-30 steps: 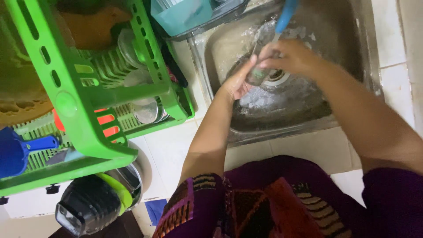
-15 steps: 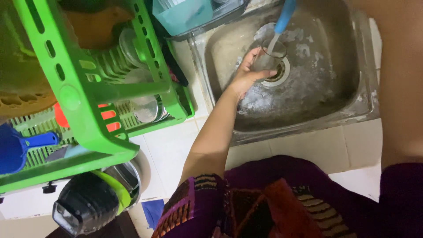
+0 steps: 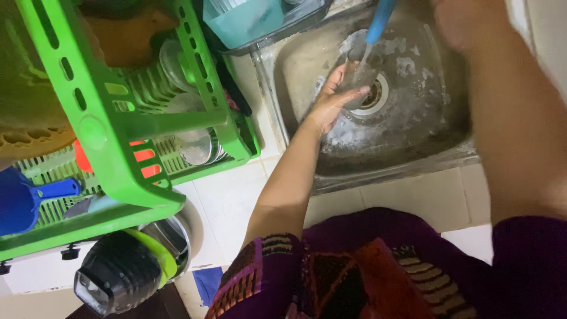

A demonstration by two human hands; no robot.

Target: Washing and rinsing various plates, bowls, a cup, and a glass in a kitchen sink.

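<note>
Over the sink [image 3: 449, 147] drain, the left hand [image 3: 331, 103] holds a clear glass [image 3: 360, 74] under the blue tap [image 3: 380, 20], fingers [image 3: 354, 94] curled round its lower side and thumb up along the near wall, so the glass sits cradled between them. Up at the frame's top, the right hand [image 3: 466, 23] is raised and blurred; I cannot tell how its fingers stand. Left of the sink stands a green rack [image 3: 124, 124] with steel dishes.
</note>
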